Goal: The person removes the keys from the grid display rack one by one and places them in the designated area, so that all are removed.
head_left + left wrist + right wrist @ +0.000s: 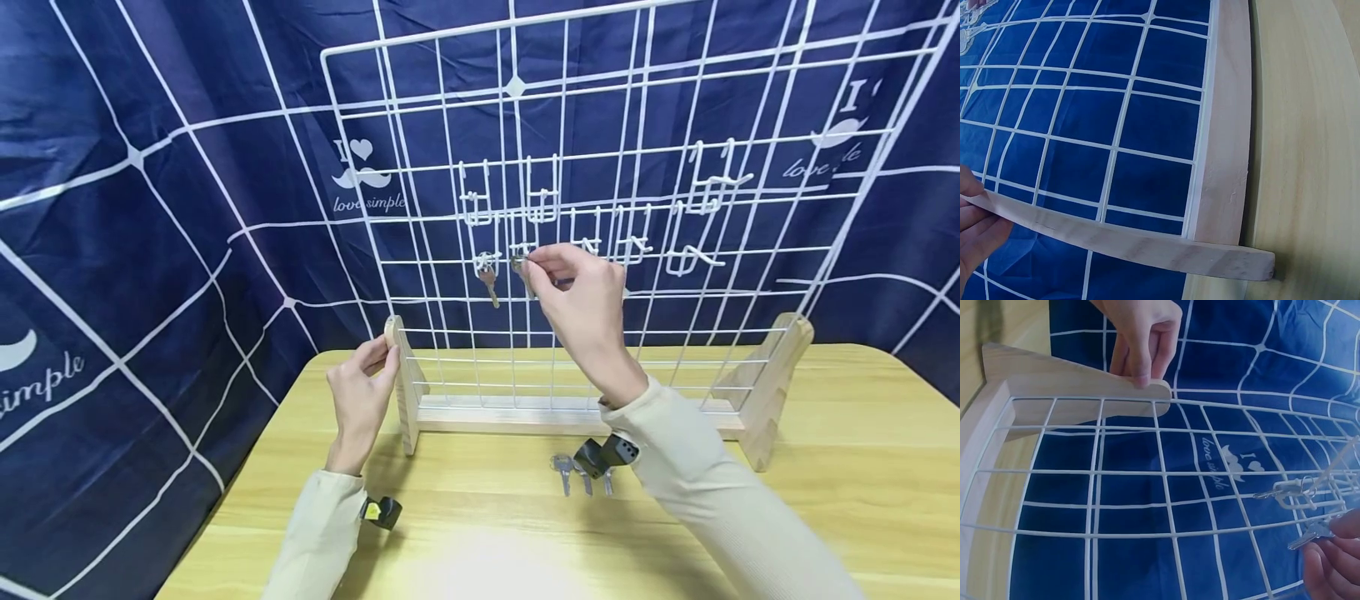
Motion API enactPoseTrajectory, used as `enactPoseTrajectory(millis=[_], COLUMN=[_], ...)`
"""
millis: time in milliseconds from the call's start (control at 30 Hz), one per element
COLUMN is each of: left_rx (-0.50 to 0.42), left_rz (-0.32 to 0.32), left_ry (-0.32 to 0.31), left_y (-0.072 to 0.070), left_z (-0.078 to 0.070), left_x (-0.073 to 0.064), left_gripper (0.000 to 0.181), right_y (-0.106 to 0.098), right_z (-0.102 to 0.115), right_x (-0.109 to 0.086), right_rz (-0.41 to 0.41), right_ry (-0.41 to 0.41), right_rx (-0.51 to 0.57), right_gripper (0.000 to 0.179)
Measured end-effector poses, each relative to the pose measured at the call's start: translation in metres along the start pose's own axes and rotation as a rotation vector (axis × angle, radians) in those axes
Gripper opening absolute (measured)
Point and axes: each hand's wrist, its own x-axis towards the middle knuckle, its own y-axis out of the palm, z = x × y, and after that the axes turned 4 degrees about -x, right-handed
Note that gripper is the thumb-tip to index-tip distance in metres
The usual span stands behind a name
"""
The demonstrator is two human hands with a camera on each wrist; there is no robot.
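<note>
Head view: the right hand (581, 292) is pinching a key (1312, 534), blade pointing downward, at a hook (522, 247) on the white grid (472, 331), contact unclear; farther off, the left hand (363, 387) is gripping the wooden upright (407, 392) leftward.

Navy cloth (157, 275) crossed by white lines (its moustaches (362, 178) white too); white grid (1089, 535); silvery key (1314, 534); yellow, wood-grained worktop (847, 433); cream sleeves (697, 467).

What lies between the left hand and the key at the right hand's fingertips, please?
In the head view, the left wooden upright, part of the white grid and another hanging key lie between them.
</note>
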Motion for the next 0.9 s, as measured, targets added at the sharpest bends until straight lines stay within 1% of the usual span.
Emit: enactPoseTrajectory(millis=[267, 400, 700, 900], left_rx=[0.018, 0.020, 0.013, 0.022], left_rz=[-0.002, 0.001, 0.006, -0.004], left_ry=[-0.011, -0.015, -0.013, 0.000], left_y=[0.000, 0.000, 0.002, 0.002], left_z=[0.001, 0.001, 0.001, 0.002], left_x=[-0.001, 0.000, 0.001, 0.000], left_gripper=[0.016, 0.016, 0.015, 0.014], right_y=[0.001, -0.001, -0.010, -0.014], right_z=[0.003, 0.006, 0.015, 0.020], right_x=[0.003, 0.003, -0.001, -0.004], right_rz=[-0.015, -0.029, -0.032, -0.049], right_ry=[-0.003, -0.004, 0.020, 0.000], right_rx=[-0.020, -0.008, 0.011, 0.015], right_gripper=[0.008, 0.008, 0.009, 0.009])
